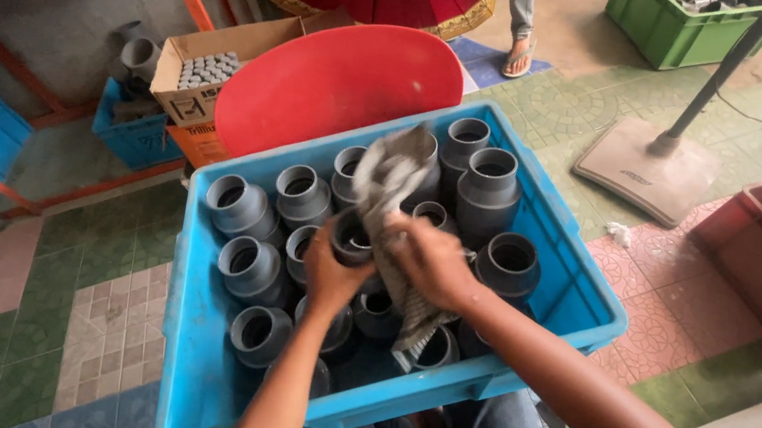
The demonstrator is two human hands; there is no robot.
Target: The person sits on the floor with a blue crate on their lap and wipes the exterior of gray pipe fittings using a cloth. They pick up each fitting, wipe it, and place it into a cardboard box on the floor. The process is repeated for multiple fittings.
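two bare forearms reach over a blue plastic crate (576,299) of grey pipe fittings (256,271). the left hand (331,274) is wrapped around one grey pipe fitting (353,238), short, round and open-mouthed, held above the crate's middle. the right hand (433,262) pinches a mottled grey rag (390,181) against it. a red round lid (340,81) leans behind the crate.

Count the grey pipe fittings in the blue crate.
About 15 grey pipe fittings show in the blue crate: five along the left, six at the back, three near the front, one in the left hand. The cloth may hide more.
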